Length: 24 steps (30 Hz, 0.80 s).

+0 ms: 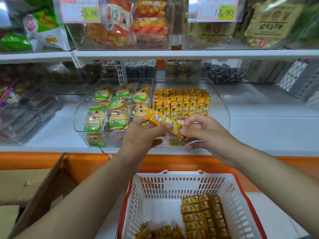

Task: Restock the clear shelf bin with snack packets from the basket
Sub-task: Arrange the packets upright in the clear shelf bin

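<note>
**Both hands on one yellow packet in front of the bin**

Near the centre of the view, a single yellow snack packet (162, 120) is held tilted, its high end toward 10 o'clock and its low end toward 4 o'clock. The left hand (139, 135) grips the upper part with curled fingers. The right hand (203, 131) pinches the lower end between thumb and forefinger, and its other fingers are loosely spread.

Directly behind the packet, toward 12 o'clock, the clear shelf bin (222, 107) sits on the white shelf. It holds upright rows of matching yellow packets (183, 102) packed side by side. At the bin's 9 o'clock side, touching it, a neighbouring clear bin (79, 107) holds round biscuit packets (110, 109) with green labels.

At 6 o'clock below the hands stands the white basket (241, 195) with a red rim. More packets (202, 216) are stacked along its 3 o'clock side, and a few lie loose at its near edge. An open cardboard box (34, 187) sits at 8 o'clock.
</note>
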Each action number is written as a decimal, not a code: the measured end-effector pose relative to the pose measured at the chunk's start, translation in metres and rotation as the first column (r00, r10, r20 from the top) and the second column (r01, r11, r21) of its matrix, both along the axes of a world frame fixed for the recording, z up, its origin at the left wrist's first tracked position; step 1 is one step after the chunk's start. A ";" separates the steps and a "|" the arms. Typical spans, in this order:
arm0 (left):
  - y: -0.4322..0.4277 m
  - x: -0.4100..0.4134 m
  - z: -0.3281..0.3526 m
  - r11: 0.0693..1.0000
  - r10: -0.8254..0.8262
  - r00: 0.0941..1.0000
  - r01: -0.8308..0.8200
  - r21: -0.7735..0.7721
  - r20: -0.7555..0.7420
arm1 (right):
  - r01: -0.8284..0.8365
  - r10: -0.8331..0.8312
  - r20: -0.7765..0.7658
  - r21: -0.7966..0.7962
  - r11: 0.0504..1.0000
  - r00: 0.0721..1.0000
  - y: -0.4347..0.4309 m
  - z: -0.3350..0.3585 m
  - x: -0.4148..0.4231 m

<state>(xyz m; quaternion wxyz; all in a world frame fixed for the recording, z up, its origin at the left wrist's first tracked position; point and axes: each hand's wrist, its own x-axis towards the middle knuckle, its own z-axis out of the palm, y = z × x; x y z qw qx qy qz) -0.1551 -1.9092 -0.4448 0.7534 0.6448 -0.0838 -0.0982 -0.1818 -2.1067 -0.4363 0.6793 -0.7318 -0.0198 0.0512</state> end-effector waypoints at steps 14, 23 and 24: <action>-0.010 0.005 -0.003 0.992 0.016 0.998 -0.024 0.123 0.064 | 0.040 -0.010 0.188 -0.155 0.987 0.982 0.004 0.002 0.017; 0.000 0.041 -0.015 0.762 0.044 0.899 -0.312 0.568 0.436 | 0.278 -0.160 0.338 -0.340 0.898 0.928 -0.036 0.008 0.092; 0.005 0.045 -0.018 0.723 0.058 0.892 -0.347 0.598 0.448 | 0.338 -0.204 0.345 -0.389 0.857 0.916 -0.042 0.003 0.106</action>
